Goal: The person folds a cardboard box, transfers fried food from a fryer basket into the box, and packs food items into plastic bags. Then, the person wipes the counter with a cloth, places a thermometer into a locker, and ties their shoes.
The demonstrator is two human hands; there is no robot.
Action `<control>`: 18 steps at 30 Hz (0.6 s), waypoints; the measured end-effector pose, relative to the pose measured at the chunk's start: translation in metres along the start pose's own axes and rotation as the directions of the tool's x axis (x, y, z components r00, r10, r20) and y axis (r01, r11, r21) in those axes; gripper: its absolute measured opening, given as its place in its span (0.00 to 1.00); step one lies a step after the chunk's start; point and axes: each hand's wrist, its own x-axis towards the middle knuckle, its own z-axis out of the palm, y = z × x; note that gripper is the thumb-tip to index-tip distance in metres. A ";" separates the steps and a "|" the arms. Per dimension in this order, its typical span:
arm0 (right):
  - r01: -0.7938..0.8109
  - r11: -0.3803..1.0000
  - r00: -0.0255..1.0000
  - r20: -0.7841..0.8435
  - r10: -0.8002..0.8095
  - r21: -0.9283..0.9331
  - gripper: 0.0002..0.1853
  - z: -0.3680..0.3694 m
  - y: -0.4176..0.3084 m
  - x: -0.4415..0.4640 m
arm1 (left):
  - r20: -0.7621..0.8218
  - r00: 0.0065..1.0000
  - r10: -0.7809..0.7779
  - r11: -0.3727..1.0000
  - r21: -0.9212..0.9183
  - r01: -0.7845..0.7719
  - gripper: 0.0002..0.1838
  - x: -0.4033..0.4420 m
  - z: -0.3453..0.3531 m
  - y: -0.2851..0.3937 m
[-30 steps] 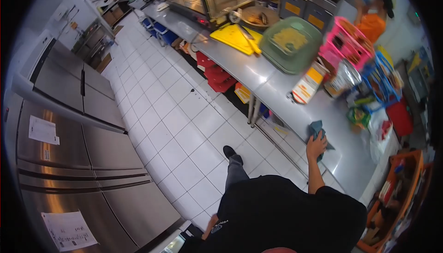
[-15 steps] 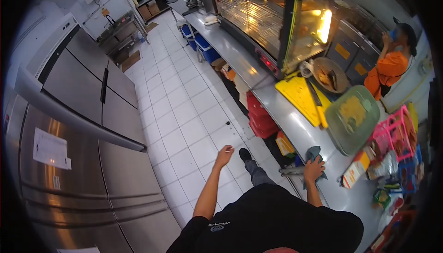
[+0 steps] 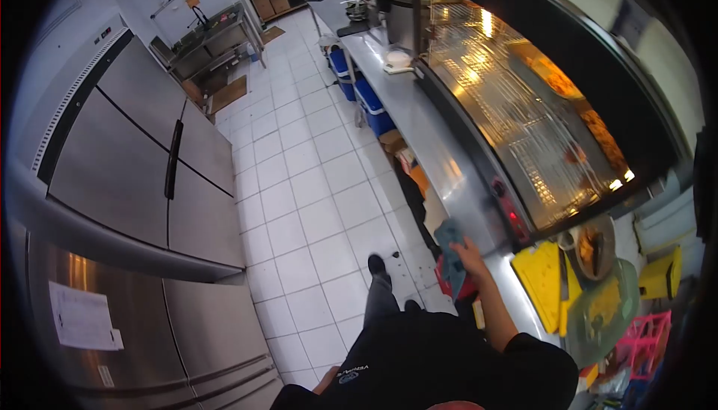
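A blue-green cloth (image 3: 449, 254) hangs over the front edge of the steel counter (image 3: 460, 185). My right hand (image 3: 471, 257) is closed on the cloth at the counter's edge, in front of the glass-sided warming cabinet (image 3: 523, 133). Only a small part of my left hand or forearm (image 3: 327, 380) shows, low beside my black shirt and over the floor tiles. Its fingers are hidden, so I cannot see whether it holds anything.
Steel refrigerators (image 3: 127, 155) line the left side of the tiled aisle (image 3: 299, 185). Blue bins (image 3: 372, 107) stand under the counter. A yellow board (image 3: 542, 279), a pan (image 3: 593, 249), a green tray (image 3: 609, 313) and a pink basket (image 3: 647, 339) are at the right.
I have moved forward along the counter, and my right hand has carried the cloth along its edge toward the cabinet's front. My left arm has swung back beside my body. The person in orange has left view.
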 end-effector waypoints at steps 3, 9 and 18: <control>0.203 0.979 0.955 -0.219 -0.199 -0.002 0.26 0.033 -0.037 0.133 | 0.003 1.000 -0.016 0.999 -0.051 0.016 0.21 0.036 -0.061 0.001; -0.343 0.659 0.746 -0.620 -0.242 -0.670 0.34 0.078 -0.103 0.301 | -0.177 0.921 0.346 0.925 0.230 -0.303 0.21 0.208 -0.295 0.054; -0.475 0.672 0.761 -0.649 -0.011 -0.568 0.31 0.206 -0.223 0.462 | -0.564 0.810 0.161 0.673 -0.538 -0.508 0.20 0.325 -0.684 0.255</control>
